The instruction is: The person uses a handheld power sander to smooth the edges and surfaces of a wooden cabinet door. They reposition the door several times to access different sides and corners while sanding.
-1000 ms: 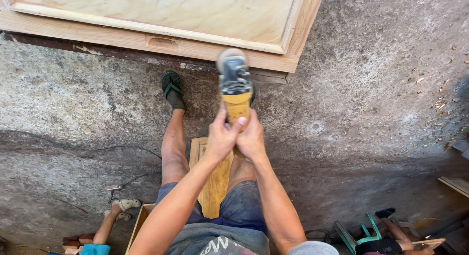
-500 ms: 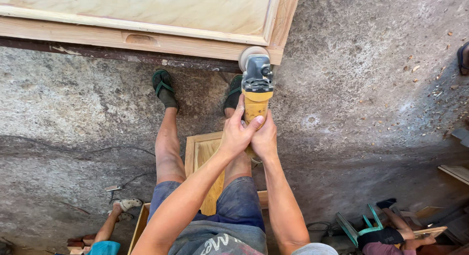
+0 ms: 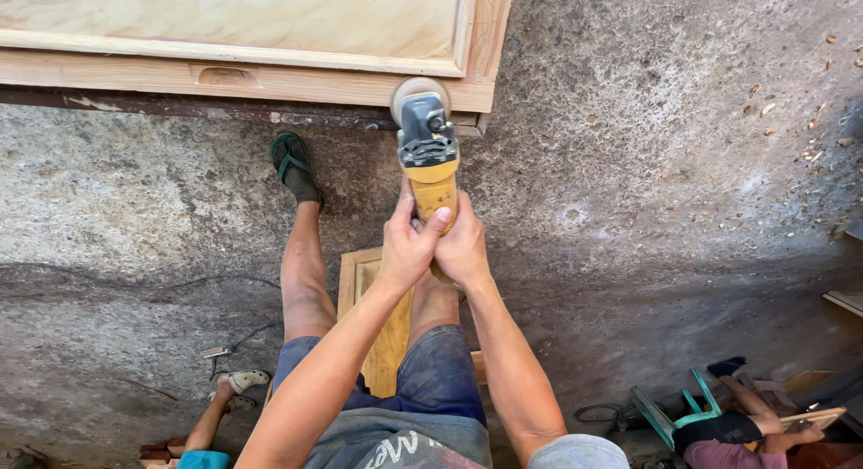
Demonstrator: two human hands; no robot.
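1. Since the earlier frames your angle grinder has travelled rightward along the wooden frame and now sits close to its right-hand corner; your two hands have moved with it
2. Your left hand is clamped around the yellow body of the grinder from the left, thumb lying up along the casing; your right hand is closed on the same handle just beside it, the two hands touching
3. At the far end of the tool the sanding disc rests against the lower rail of the frame, whose pale plywood panel lies above; whether the disc lies flat or tilted on the wood cannot be told from this view
4. Near a corner, judge the pressure lightly; a disc that runs off the end of the rail is likely to round the edge or dig in
5. Both wrists look to be in line behind the grinder, which should help you steer it; hold them so
6. Your sandalled foot stands on the concrete floor close under the frame, left of the tool; keep it apart from the disc's path
7. Another person crouches at lower right, well apart; mind the dust thrown that way
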